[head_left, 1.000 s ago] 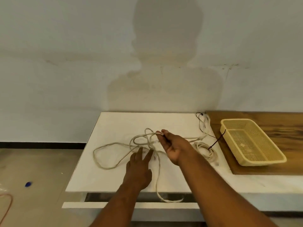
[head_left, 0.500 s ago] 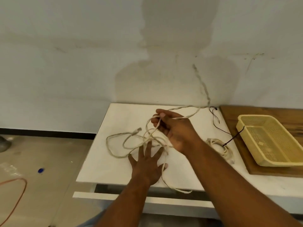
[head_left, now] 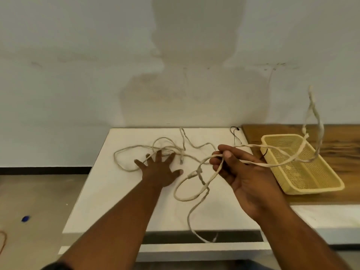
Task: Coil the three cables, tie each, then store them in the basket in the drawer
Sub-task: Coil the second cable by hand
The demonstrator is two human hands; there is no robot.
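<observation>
The right hand [head_left: 247, 172] has its fingers curled round strands of the beige cable [head_left: 184, 200], gripping them between thumb and fingertips just above the white table [head_left: 116, 201]. From that grip a long loop is flung up and to the right, hanging in the air over the yellow basket [head_left: 311, 189], which sits on the wooden board [head_left: 341, 149]. The left hand [head_left: 160, 170] lies flat and spread on the table, fingers straight, pressing down other strands of the tangle. Between the hands the cable crosses itself in what looks like a knot, though the strands are too thin and blurred to tell whether this is one cable or several wound together. The main risk is that pulling with the right hand while the left pins the rest tightens that crossing instead of freeing it. The airborne loop could drop into the basket's mesh or over its rim and drag it along the board. One end trails off the table's front edge into the gap of the partly open drawer [head_left: 194, 251], where it might snag. A thin black tie [head_left: 234, 133] near the back edge could be swept off.
</observation>
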